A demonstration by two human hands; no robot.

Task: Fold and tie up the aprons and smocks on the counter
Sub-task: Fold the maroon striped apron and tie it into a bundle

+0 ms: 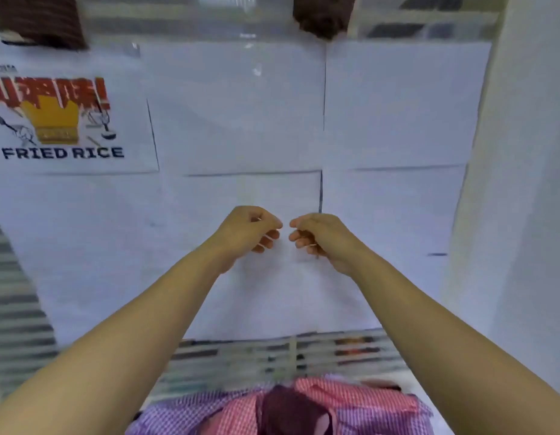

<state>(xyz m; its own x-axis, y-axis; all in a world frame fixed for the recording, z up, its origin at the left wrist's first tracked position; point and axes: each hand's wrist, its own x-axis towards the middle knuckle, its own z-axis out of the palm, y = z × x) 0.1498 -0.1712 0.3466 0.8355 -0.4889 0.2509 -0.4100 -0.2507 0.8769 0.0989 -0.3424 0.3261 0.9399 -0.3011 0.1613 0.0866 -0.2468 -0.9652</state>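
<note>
Seen from the head camera: a heap of checked aprons and smocks (360,403) lies bunched and loose at the bottom edge, on the near side of the counter (256,356). No folded or tied bundle is in sight, so the job looks barely begun. Both bare arms reach up and forward in front of a wall of white paper sheets (241,120), well above the heap. The left hand (247,233) and right hand (322,237) hang close together, fingers curled and thumbs pressed to forefingers. Whether they pinch a thin string cannot be told. A "FRIED RICE" poster (58,120) hangs at left.
</note>
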